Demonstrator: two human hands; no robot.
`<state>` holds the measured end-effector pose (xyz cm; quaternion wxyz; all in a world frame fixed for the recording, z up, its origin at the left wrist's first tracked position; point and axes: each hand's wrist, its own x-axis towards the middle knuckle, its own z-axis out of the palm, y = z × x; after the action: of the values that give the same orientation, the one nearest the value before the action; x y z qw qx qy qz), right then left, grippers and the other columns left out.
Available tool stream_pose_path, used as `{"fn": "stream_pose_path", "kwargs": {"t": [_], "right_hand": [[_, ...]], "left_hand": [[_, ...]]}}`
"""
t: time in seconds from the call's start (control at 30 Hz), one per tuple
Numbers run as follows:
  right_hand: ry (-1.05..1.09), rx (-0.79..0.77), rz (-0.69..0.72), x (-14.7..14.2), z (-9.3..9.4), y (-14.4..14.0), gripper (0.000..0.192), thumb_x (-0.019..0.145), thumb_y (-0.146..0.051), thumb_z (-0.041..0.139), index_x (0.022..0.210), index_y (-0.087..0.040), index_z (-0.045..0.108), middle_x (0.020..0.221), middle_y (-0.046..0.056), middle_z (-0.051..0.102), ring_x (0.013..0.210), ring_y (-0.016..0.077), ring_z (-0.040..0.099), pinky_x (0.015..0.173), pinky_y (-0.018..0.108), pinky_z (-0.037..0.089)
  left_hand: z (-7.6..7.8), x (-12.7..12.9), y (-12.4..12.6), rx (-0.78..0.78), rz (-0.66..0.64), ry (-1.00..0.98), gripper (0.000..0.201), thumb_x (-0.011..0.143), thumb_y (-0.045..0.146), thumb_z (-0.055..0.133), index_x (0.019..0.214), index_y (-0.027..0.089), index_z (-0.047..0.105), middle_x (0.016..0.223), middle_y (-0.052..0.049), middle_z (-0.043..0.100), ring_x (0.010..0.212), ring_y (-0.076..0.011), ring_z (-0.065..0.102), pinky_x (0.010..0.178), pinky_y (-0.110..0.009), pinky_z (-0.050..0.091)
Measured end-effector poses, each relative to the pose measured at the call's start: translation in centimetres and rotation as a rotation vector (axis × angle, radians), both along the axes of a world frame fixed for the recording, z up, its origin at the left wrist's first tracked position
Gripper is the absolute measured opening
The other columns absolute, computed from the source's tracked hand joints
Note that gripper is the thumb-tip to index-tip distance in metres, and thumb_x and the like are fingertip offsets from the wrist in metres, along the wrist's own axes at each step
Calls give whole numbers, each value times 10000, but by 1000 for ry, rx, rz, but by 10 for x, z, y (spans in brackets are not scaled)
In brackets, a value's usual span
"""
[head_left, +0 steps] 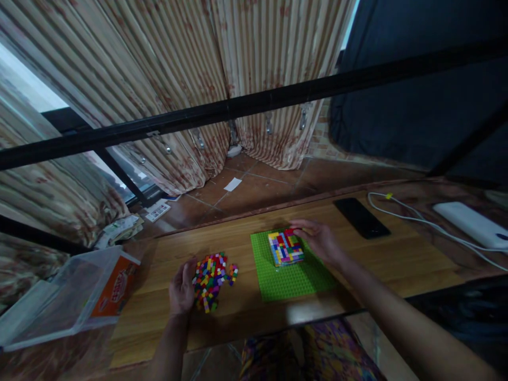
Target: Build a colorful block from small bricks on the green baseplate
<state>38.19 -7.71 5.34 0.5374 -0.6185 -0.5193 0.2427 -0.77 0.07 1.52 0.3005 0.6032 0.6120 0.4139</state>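
Observation:
A low, multicoloured block of toy building bricks point(284, 248) stands on a green studded baseplate point(296, 280). My right hand point(319, 241) is at the block's far right corner, thumb and forefinger drawn together by its red bricks; whatever is between the fingertips is too small to make out. On the left, a loose pile of small coloured bricks point(210, 278) lies on the wooden table point(242, 323). Along that pile's left edge rests my left hand point(182, 288), fingers loosely curved and apart, holding nothing visible.
A black phone point(362, 218) lies beyond my right forearm. Further right are a white cable point(416, 216) and a white power bank-like device point(472, 225). A clear plastic box point(75, 296) with an orange label stands left of the table. A dark rail point(246, 108) crosses beyond it.

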Motion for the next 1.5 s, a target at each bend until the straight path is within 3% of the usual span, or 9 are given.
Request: {"fn": "stream_pose_path", "kwargs": {"t": [0.13, 0.33, 0.77, 1.0, 1.2, 1.5], "right_hand": [[-11, -52, 116, 5, -11, 19, 296, 824, -324, 640, 1108, -270, 702, 991, 30, 750, 982, 221, 672, 978, 440, 470], [-11, -117, 163, 4, -16, 18, 315, 838, -279, 627, 1149, -276, 679, 1010, 15, 749, 1008, 209, 669, 996, 434, 453], [-142, -149, 175, 3, -5, 20, 298, 860, -254, 600, 1142, -270, 693, 1060, 33, 747, 996, 216, 693, 935, 412, 515], [-246, -89, 207, 4, -5, 19, 269, 885, -274, 563, 1106, -273, 716, 1154, 20, 717, 1089, 214, 664, 1006, 405, 489], [-229, -151, 243, 8, 1, 21, 246, 852, -234, 602, 1041, -298, 745, 1102, -8, 734, 1065, 225, 678, 1008, 409, 494], [-299, -265, 387, 19, 14, 43, 292, 741, -131, 654, 952, -298, 768, 934, -15, 771, 876, 218, 726, 855, 359, 553]], "left_hand": [[-3, -2, 1, -2, -11, 17, 541, 873, 601, 408, 994, 154, 690, 1087, -123, 728, 1046, -246, 670, 924, -330, 527], [-4, -1, 1, -46, 31, 7, 519, 868, 578, 436, 1014, 150, 691, 1103, -120, 724, 1077, -246, 657, 953, -331, 511], [-6, -3, 1, 2, -4, 54, 516, 883, 569, 401, 1018, 163, 689, 1086, -111, 726, 1058, -250, 659, 944, -346, 512], [-8, -3, 1, -24, 15, 14, 538, 872, 588, 415, 1041, 154, 685, 1118, -126, 714, 1087, -260, 651, 980, -370, 495], [0, 2, -3, -27, 20, 38, 494, 882, 556, 427, 1030, 164, 689, 1082, -108, 730, 1055, -254, 665, 925, -350, 529], [-7, -1, 0, -14, 12, 18, 494, 875, 563, 447, 1050, 168, 686, 1110, -116, 721, 1072, -254, 660, 947, -363, 518]]}}
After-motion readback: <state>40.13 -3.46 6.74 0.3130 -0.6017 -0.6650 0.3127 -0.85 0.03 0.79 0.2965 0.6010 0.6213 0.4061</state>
